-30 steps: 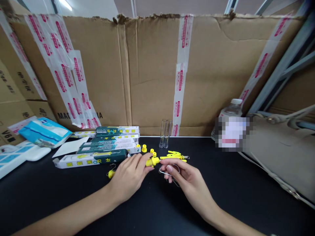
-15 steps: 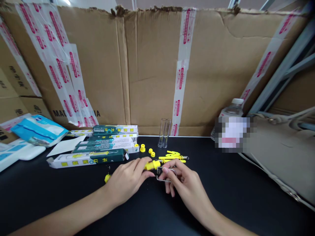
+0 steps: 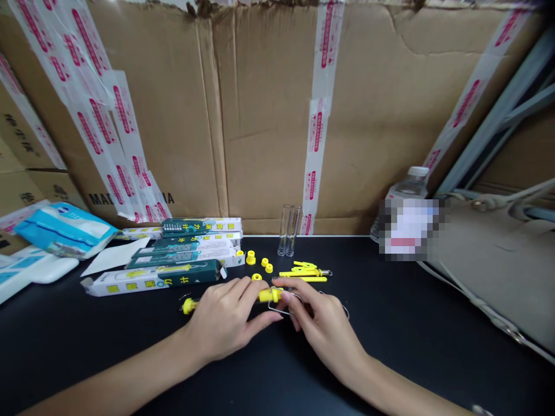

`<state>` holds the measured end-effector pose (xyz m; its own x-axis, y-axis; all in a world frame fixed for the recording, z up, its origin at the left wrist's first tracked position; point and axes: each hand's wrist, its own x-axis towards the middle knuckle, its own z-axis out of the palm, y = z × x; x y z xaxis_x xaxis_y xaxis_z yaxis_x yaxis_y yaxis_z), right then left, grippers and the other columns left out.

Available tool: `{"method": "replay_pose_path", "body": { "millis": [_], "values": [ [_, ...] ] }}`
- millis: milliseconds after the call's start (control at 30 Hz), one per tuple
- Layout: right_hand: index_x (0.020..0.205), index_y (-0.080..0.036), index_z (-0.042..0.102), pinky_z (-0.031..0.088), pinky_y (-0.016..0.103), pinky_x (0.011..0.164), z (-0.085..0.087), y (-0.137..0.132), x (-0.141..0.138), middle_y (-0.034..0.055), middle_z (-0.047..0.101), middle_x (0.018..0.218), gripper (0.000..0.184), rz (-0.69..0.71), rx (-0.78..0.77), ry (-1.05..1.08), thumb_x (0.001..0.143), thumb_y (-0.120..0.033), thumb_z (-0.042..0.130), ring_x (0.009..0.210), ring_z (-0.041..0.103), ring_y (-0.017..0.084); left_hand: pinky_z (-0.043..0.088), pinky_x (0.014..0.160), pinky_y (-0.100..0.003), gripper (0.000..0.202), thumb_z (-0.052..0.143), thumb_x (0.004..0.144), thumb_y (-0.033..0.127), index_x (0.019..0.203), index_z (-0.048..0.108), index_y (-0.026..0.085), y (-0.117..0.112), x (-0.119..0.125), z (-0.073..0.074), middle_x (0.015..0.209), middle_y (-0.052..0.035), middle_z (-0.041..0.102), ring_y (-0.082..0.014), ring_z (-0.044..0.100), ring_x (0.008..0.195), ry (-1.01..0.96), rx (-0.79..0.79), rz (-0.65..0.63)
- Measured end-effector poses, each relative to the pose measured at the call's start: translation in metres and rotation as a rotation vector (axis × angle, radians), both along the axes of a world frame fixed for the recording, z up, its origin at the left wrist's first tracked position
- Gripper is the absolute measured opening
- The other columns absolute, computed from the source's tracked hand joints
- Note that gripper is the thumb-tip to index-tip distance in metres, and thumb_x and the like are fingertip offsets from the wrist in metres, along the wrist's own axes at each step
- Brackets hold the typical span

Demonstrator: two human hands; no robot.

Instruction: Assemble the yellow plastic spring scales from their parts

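Far left on my feed there's a white-and-blue item (image 3: pixel 47 267) with a blue packet (image 3: pixel 65 230) by it, then a loose white sheet (image 3: pixel 113 258) and the pile of printed boxes (image 3: pixel 203 245). None of that has been touched in the last half second; it only sits further left because my camera view swung a bit.

Next is the yellow-ended tube (image 3: pixel 267 296), lying sideways just above the black tabletop (image 3: pixel 403 358), in front of the boxes. A yellow cap (image 3: pixel 188 306) with a small hook sticks out left of the left hand (image 3: pixel 225 315), and that hand has its fingers wrapped over the middle, same grip as before. A yellow ring (image 3: pixel 256 277) now peeks out just past its knuckles; I couldn't see that one half a second ago. The other little yellow pieces (image 3: pixel 251 257) and the two upright clear tubes (image 3: pixel 288 231) are where they were.

Here's the real change: the right hand (image 3: pixel 323 323) is pinching the bent wire handle (image 3: pixel 281 312), and its end now overlaps the yellow collar (image 3: pixel 276 296) instead of sitting just short of it. Can't tell if it's seated, fingers are covering it. Beyond are yellow strips (image 3: pixel 303 279), a bottle (image 3: pixel 411 184) and a beige bag (image 3: pixel 498 266), all unmoved.
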<state>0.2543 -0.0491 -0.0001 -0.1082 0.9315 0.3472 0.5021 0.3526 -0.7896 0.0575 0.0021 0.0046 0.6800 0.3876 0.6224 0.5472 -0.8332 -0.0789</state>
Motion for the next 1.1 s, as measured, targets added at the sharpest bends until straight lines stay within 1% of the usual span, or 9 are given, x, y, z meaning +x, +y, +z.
{"method": "replay_pose_path", "body": {
  "millis": [100,200,267,400,467,600,767,967,1100],
  "values": [
    [0.114,-0.02,0.067,0.045,0.022,0.058,-0.001,-0.001,0.0,-0.0036,0.059,0.06,0.031,0.0,0.026,-0.014,0.103,-0.035,0.044,0.049,0.054,0.013,0.057,0.058,-0.036,0.035,0.044,0.102,0.047,0.105,0.06,0.016,0.002,0.0,-0.001,0.087,-0.0055,0.073,-0.0252,0.073,0.073,-0.028,-0.01,-0.006],
    [0.116,-0.017,0.068,0.045,0.022,0.059,-0.003,-0.003,0.0,-0.0045,0.055,0.057,0.032,0.0,0.03,-0.016,0.102,-0.034,0.045,0.049,0.053,0.013,0.057,0.062,-0.036,0.03,0.043,0.104,0.043,0.106,0.059,0.017,0.003,-0.001,-0.002,0.091,-0.0055,0.074,-0.0247,0.074,0.077,-0.04,-0.026,-0.002],
    [0.117,-0.017,0.068,0.044,0.022,0.059,-0.003,-0.004,0.001,-0.0044,0.055,0.057,0.033,0.012,0.027,-0.014,0.102,-0.033,0.044,0.049,0.053,0.013,0.057,0.064,-0.036,0.03,0.043,0.104,0.043,0.106,0.059,0.017,0.003,-0.001,-0.002,0.093,-0.0055,0.074,-0.024,0.074,0.079,-0.052,-0.04,-0.003],
    [0.121,-0.018,0.065,0.044,0.021,0.058,-0.005,-0.002,0.003,-0.002,0.066,0.067,0.032,0.058,0.011,0.0,0.103,-0.031,0.042,0.051,0.056,0.012,0.056,0.063,-0.033,0.034,0.045,0.102,0.049,0.104,0.059,0.018,0.002,-0.002,-0.002,0.091,-0.0034,0.073,-0.0217,0.073,0.077,-0.07,-0.079,-0.014],
    [0.124,-0.017,0.063,0.045,0.021,0.059,-0.006,0.0,0.004,-0.0013,0.068,0.07,0.032,0.087,-0.003,0.013,0.103,-0.03,0.042,0.055,0.059,0.012,0.056,0.064,-0.033,0.035,0.046,0.101,0.05,0.105,0.059,0.018,0.002,-0.002,-0.002,0.091,-0.0027,0.073,-0.0209,0.073,0.077,-0.073,-0.097,-0.021],
    [0.126,-0.016,0.061,0.046,0.021,0.062,-0.006,0.001,0.004,-0.0017,0.066,0.067,0.033,0.115,-0.014,0.018,0.104,-0.029,0.041,0.059,0.061,0.013,0.055,0.065,-0.032,0.031,0.047,0.101,0.047,0.108,0.06,0.019,0.002,-0.003,-0.002,0.091,-0.0016,0.072,-0.0203,0.072,0.077,-0.06,-0.119,-0.048],
    [0.126,-0.016,0.062,0.048,0.022,0.066,-0.005,0.0,0.003,-0.0007,0.066,0.069,0.034,0.127,-0.001,0.007,0.104,-0.028,0.039,0.062,0.063,0.013,0.053,0.063,-0.032,0.029,0.053,0.099,0.048,0.105,0.06,0.02,0.003,-0.004,-0.002,0.086,-0.0003,0.07,-0.02,0.07,0.074,-0.071,-0.169,-0.057],
    [0.131,-0.017,0.059,0.049,0.023,0.07,-0.01,0.0,0.005,0.0,0.066,0.073,0.036,0.141,0.015,-0.039,0.104,-0.023,0.036,0.066,0.064,0.014,0.054,0.068,-0.031,0.029,0.058,0.096,0.048,0.107,0.06,0.021,0.003,-0.005,-0.003,0.093,-0.0005,0.071,-0.0202,0.072,0.082,-0.102,-0.267,-0.034],
    [0.132,-0.017,0.058,0.05,0.023,0.072,-0.01,0.001,0.005,0.0006,0.067,0.077,0.036,0.14,0.019,-0.047,0.104,-0.022,0.036,0.069,0.065,0.014,0.055,0.069,-0.031,0.03,0.057,0.097,0.049,0.11,0.06,0.022,0.003,-0.005,-0.004,0.097,-0.0013,0.072,-0.0207,0.073,0.084,-0.095,-0.279,-0.019]
  ]
}}
